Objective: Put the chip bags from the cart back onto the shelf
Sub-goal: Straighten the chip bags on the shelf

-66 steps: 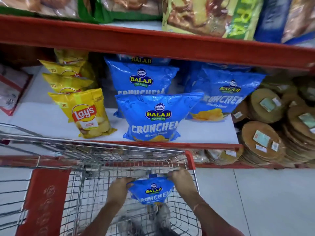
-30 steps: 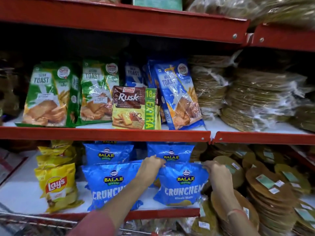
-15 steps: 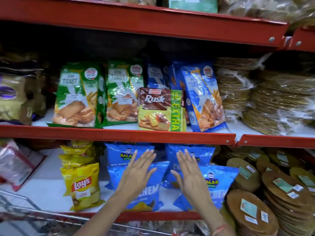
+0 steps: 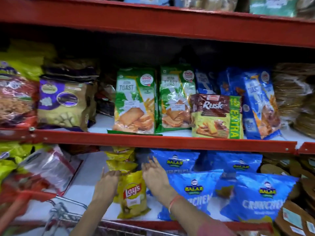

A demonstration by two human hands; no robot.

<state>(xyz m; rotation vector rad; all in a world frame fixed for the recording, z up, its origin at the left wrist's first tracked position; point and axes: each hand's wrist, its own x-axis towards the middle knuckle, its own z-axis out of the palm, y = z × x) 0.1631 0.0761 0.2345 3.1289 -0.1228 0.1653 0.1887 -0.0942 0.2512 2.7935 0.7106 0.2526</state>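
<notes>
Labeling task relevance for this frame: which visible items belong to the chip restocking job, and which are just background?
Job:
yellow Lay's bag
blue Balaji Crunchem bags
left hand
right hand
cart
lower shelf

Background:
green Toast packs
Rusk pack
stacked flat discs

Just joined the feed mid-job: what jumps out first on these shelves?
Both bare hands sit on the lower shelf: the left hand and right hand flank a yellow Lay's chip bag standing at the front. Right of them, shiny blue Balaji Crunchem bags crowd the same shelf. Above, behind a red metal shelf rail, green toast packs stand upright.
</notes>
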